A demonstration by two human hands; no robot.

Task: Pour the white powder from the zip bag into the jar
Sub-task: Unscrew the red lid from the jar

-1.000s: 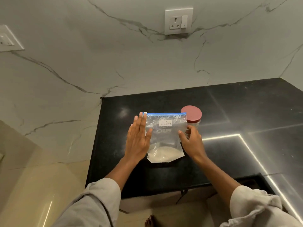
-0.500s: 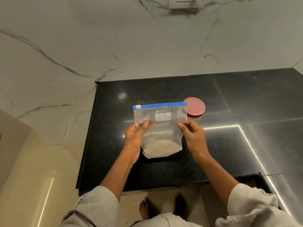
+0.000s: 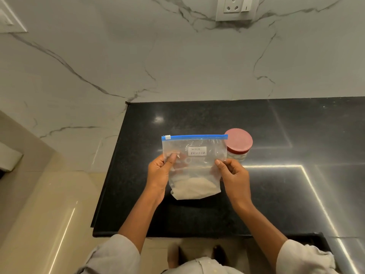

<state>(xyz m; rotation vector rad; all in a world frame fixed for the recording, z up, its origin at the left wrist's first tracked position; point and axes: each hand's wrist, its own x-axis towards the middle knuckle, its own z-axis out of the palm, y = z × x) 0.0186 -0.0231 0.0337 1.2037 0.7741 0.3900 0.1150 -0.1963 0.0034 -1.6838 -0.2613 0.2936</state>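
Clear zip bag (image 3: pixel 194 165): held upright above the bench, blue zip strip on top, label reading "MILK POWDER".
Left hand (image 3: pixel 160 173): grip pinched on the bag's left edge.
Right hand (image 3: pixel 234 175): grip pinched on the bag's right edge.
White powder (image 3: pixel 194 189): settled in the bag's bottom.
Black bench (image 3: pixel 276 194): glossy, under the bag.
Jar (image 3: pixel 238 148): stood on the bench just behind the bag's right corner, red lid on.

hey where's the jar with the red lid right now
In the head view the jar stands on the black counter, right of centre, just behind the zip bag's top right corner and beyond the right hand.
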